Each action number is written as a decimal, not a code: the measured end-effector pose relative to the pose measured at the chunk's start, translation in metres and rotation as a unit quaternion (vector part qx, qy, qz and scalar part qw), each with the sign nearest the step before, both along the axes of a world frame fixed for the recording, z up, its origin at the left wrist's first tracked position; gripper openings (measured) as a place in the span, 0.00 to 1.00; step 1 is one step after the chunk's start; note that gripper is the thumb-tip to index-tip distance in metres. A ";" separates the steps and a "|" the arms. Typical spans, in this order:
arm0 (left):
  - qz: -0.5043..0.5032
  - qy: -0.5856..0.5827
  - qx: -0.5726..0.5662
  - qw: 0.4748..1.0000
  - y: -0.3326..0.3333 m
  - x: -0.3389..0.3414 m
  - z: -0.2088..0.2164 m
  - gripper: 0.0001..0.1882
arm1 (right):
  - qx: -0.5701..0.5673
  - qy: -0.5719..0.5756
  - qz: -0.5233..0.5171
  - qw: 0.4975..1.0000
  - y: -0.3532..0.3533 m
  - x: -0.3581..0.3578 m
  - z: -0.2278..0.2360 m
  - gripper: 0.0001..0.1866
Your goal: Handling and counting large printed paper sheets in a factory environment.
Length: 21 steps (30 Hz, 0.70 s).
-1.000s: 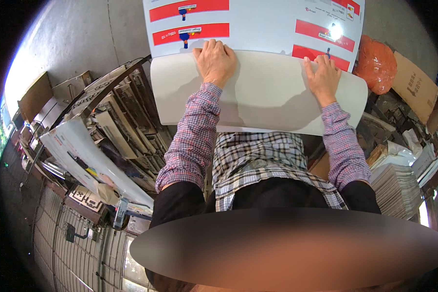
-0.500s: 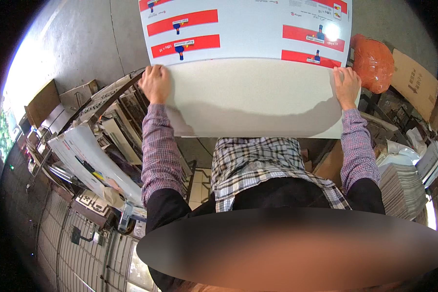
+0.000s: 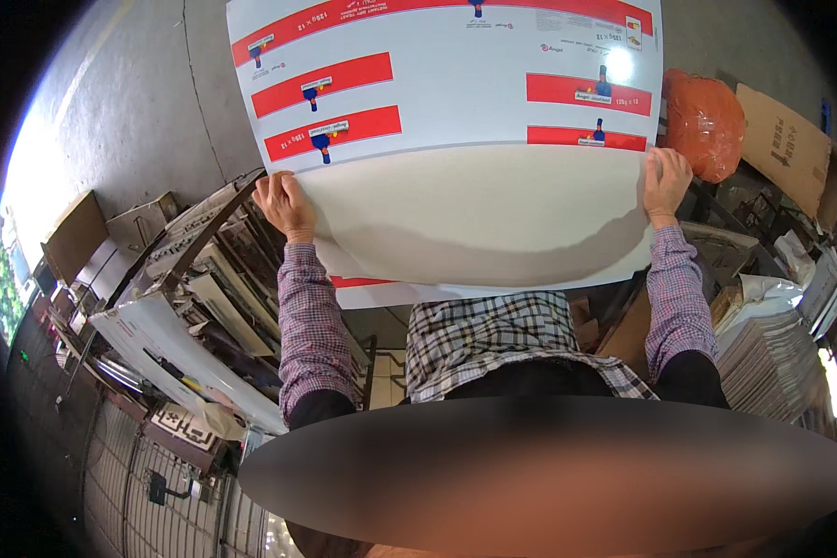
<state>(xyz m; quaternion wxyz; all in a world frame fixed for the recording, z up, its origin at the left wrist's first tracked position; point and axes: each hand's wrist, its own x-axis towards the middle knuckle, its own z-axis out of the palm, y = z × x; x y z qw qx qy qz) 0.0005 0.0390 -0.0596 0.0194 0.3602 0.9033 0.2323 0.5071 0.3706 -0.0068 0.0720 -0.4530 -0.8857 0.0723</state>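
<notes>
My left hand (image 3: 286, 205) and my right hand (image 3: 667, 183) hold the two side edges of a large paperboard sheet (image 3: 465, 209), plain off-white side up, fingers curled over its corners. The sheet bows slightly, and its near edge curves toward my waist. Beyond it lies a glossy white printed area (image 3: 456, 93) with red bands and small blue pictures; I cannot tell whether this is a separate sheet. Below the near edge, a strip of white and red printed board (image 3: 381, 294) shows. My thumbs are mostly hidden.
An orange plastic-wrapped bundle (image 3: 704, 126) and a brown cardboard box (image 3: 783, 149) stand at the far right. Stacked board (image 3: 763, 358) lies at my right. Racks with leaning boards (image 3: 223, 288) and a curved white printed panel (image 3: 177, 358) are at my left.
Both hands and the paperboard sheet have come slightly lower in view, my left hand more than my right. The red and white printed strip has come into sight under the near edge.
</notes>
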 end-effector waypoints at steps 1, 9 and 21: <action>0.001 0.008 0.001 1.000 0.001 0.000 0.002 0.14 | -0.006 0.026 -0.022 0.999 0.001 0.006 -0.001 0.10; 0.013 -0.012 -0.113 0.993 0.011 -0.005 0.026 0.13 | -0.047 -0.045 -0.051 0.997 0.013 0.012 0.002 0.15; 0.129 -0.184 -0.277 0.934 -0.057 -0.013 0.107 0.38 | -0.303 -0.091 -0.274 0.908 -0.005 0.091 0.089 0.35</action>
